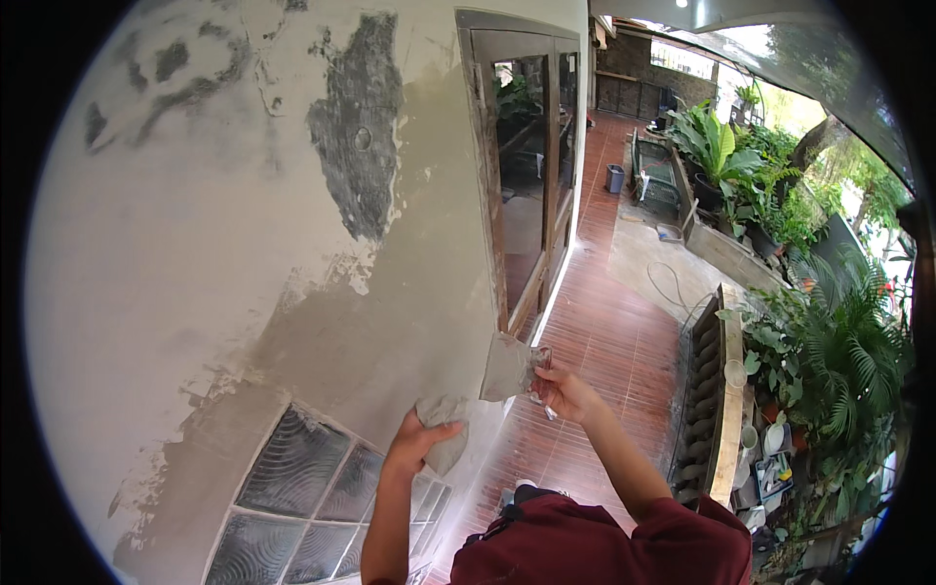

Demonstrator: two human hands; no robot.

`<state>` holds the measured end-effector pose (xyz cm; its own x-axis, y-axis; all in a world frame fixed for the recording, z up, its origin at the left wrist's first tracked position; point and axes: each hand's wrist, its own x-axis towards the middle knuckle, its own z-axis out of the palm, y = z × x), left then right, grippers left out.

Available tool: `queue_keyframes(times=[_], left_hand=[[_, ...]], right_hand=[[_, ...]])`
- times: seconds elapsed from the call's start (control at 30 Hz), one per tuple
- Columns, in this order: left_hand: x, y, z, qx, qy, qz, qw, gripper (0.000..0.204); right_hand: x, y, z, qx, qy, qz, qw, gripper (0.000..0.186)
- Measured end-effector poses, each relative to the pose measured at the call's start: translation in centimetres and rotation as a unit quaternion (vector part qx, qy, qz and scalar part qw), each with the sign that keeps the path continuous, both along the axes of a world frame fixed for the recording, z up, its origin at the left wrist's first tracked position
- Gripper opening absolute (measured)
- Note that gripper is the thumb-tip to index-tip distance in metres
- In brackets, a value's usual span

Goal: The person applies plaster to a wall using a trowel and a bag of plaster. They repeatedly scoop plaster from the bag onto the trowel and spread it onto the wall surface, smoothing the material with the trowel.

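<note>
My left hand (pixel 417 437) grips a grey, putty-smeared piece (pixel 448 450) below the centre; its exact shape is hard to make out. Higher and to the right, my right hand (pixel 564 388) holds the handle of a wide, flat scraper (pixel 507 366) with a grey-coated blade, near the bottom of the window. Both hands are in front of the wall (pixel 361 322), which shows fresh beige-grey plaster, older white paint and a dark bare patch (pixel 351 127).
A framed window (pixel 517 166) and glass blocks (pixel 290 453) are set in the wall. A red-tiled walkway (pixel 604 331) runs along it, with a concrete balustrade (pixel 721 390), potted plants (pixel 721 156), a small bin (pixel 614 178) and stacked containers (pixel 774 473) to the right.
</note>
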<state>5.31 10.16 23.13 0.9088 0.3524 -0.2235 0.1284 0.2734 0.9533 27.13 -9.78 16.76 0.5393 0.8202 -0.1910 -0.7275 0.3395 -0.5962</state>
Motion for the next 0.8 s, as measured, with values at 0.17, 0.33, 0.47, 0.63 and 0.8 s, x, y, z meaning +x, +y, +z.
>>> queue_keyframes(times=[0.17,0.33,0.47,0.63,0.8], left_hand=[[2.7,0.4,4.4,0.342,-0.052,-0.024,0.938,0.052],[3.8,0.8,7.9,0.454,-0.067,-0.061,0.886,0.047],[3.1,0.7,8.7,0.441,-0.063,-0.065,0.893,0.038],[1.8,0.8,8.8,0.446,-0.029,-0.065,0.892,0.030],[0.6,0.8,7.7,0.430,-0.024,0.002,0.903,0.034]], right_hand=[[-1.5,-1.3,4.0,-0.052,-0.093,0.000,0.994,0.012],[-3.1,-1.1,7.3,-0.070,-0.158,-0.040,0.984,0.008],[-4.1,-0.7,8.2,-0.073,-0.176,-0.037,0.981,0.009],[-4.9,-0.3,8.5,-0.044,-0.216,0.011,0.975,0.016],[-6.0,0.2,8.6,-0.026,-0.205,0.028,0.978,0.019]])
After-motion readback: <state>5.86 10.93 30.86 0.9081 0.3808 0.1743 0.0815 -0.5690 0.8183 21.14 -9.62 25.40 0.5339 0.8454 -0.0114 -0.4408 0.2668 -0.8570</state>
